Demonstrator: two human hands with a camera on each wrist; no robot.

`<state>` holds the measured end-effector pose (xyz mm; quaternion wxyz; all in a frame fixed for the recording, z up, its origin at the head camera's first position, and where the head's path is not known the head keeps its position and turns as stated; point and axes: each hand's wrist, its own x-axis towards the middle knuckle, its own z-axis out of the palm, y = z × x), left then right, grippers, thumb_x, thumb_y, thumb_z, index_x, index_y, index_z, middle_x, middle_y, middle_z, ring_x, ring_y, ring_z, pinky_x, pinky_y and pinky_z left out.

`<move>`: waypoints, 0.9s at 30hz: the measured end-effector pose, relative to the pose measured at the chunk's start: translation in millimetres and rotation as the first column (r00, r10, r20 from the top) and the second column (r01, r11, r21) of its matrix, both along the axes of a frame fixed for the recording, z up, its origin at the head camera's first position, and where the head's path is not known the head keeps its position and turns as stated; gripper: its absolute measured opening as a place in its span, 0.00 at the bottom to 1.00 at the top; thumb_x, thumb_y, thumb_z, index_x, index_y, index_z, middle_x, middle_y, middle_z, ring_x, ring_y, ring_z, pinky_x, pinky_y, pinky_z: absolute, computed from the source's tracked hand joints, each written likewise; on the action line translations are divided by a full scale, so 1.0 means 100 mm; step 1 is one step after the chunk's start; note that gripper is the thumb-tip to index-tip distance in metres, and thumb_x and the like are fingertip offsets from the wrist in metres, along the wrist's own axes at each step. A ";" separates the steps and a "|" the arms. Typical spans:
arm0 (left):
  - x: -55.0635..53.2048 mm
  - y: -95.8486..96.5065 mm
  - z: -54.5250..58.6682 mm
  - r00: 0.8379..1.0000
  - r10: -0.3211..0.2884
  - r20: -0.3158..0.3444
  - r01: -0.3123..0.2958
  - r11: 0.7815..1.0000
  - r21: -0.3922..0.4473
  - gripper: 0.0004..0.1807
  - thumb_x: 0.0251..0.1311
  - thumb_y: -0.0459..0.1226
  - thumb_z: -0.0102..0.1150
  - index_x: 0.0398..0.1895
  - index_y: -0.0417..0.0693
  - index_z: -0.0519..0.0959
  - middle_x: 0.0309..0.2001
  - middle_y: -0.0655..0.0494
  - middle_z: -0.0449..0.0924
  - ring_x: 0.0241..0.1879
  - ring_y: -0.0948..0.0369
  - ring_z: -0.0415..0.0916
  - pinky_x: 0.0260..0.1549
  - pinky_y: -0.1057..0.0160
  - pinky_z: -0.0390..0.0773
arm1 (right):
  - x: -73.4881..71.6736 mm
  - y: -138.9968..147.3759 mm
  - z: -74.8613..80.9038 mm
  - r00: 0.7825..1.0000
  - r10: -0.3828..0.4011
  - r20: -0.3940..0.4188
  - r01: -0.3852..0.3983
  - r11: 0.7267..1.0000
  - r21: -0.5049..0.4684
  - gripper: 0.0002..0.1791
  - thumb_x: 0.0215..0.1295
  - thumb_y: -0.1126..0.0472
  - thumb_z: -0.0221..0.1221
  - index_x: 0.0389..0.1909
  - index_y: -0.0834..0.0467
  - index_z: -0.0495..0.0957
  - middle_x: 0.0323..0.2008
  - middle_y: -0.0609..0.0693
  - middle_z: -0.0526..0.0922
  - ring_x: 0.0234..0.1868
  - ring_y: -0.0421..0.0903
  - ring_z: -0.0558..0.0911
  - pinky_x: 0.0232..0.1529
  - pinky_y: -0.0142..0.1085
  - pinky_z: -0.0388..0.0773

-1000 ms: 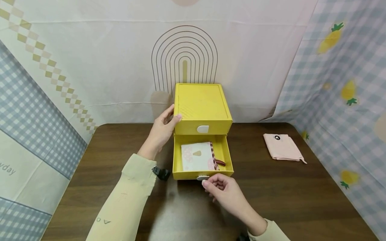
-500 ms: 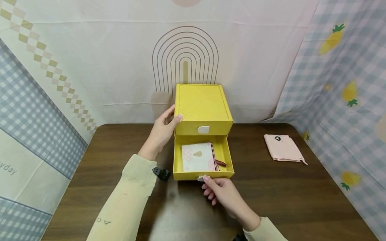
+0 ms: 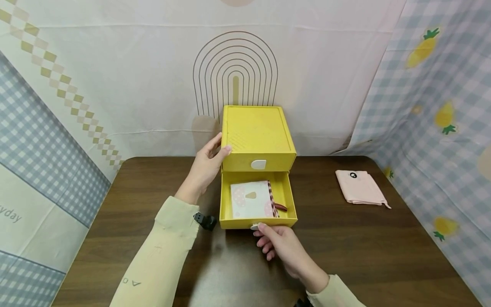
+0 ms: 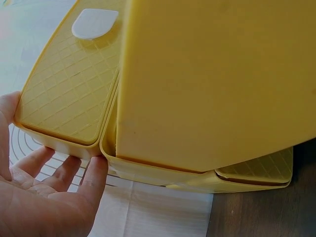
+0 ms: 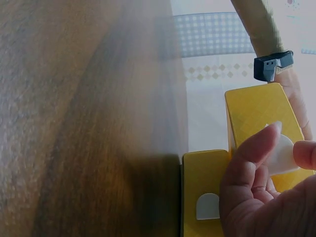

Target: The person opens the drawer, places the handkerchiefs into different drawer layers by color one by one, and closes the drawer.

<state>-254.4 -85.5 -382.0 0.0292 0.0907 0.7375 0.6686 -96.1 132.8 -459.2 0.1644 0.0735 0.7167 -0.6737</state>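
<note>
A yellow drawer unit [image 3: 255,130] stands at the back of the table, its middle drawer [image 3: 226,200] pulled out. In that drawer lie a folded white cloth [image 3: 247,200] with pink patches and a striped edge, and a small dark red piece [image 3: 281,207]. My left hand [image 3: 203,168] rests against the unit's upper left side, thumb at the top front corner; in the left wrist view its fingertips [image 4: 98,170] touch the side wall. My right hand [image 3: 285,247] pinches the drawer's white handle [image 5: 281,155] between thumb and forefinger.
A folded pink cloth [image 3: 360,187] lies at the right on the dark wooden table [image 3: 337,238]. The closed bottom drawer [image 5: 205,170] shows beneath the pulled-out one in the right wrist view. Patterned cloth [image 3: 153,85] hangs behind and at both sides.
My right hand has shifted slightly, its thumb coming up onto the handle while the other fingers opened out a little below. The drawer and my left hand stay where they were.
</note>
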 end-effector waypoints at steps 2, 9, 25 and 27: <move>0.00 0.00 0.00 1.000 0.002 -0.008 -0.002 1.000 0.004 0.39 0.59 0.59 0.59 0.73 0.70 0.59 0.71 0.63 0.60 0.69 0.59 0.56 0.63 0.55 0.64 | 0.00 0.00 0.00 1.000 -0.003 0.003 0.003 1.000 -0.001 0.30 0.65 0.43 0.59 0.40 0.71 0.81 0.23 0.49 0.80 0.21 0.40 0.74 0.19 0.32 0.75; 0.00 0.00 -0.01 1.000 0.000 -0.006 0.000 1.000 0.009 0.39 0.58 0.59 0.59 0.73 0.69 0.59 0.71 0.64 0.59 0.69 0.61 0.56 0.63 0.57 0.64 | -0.01 0.00 0.01 1.000 0.004 0.001 -0.004 1.000 -0.003 0.30 0.65 0.43 0.59 0.41 0.71 0.81 0.23 0.49 0.80 0.22 0.40 0.74 0.19 0.32 0.75; -0.03 0.00 0.00 1.000 -0.008 0.025 0.008 1.000 -0.001 0.38 0.63 0.56 0.58 0.75 0.67 0.56 0.72 0.62 0.56 0.70 0.59 0.54 0.65 0.56 0.62 | -0.06 0.01 0.06 1.000 -0.014 0.021 0.014 1.000 -0.015 0.29 0.65 0.43 0.59 0.42 0.70 0.81 0.24 0.49 0.80 0.22 0.40 0.75 0.20 0.32 0.75; -0.03 0.00 0.00 1.000 -0.010 0.029 0.010 1.000 -0.002 0.37 0.64 0.54 0.57 0.75 0.66 0.56 0.73 0.61 0.56 0.70 0.59 0.54 0.65 0.56 0.61 | -0.07 0.01 0.06 1.000 -0.018 0.023 0.018 1.000 -0.012 0.29 0.66 0.43 0.59 0.42 0.70 0.82 0.24 0.49 0.80 0.22 0.41 0.74 0.21 0.33 0.76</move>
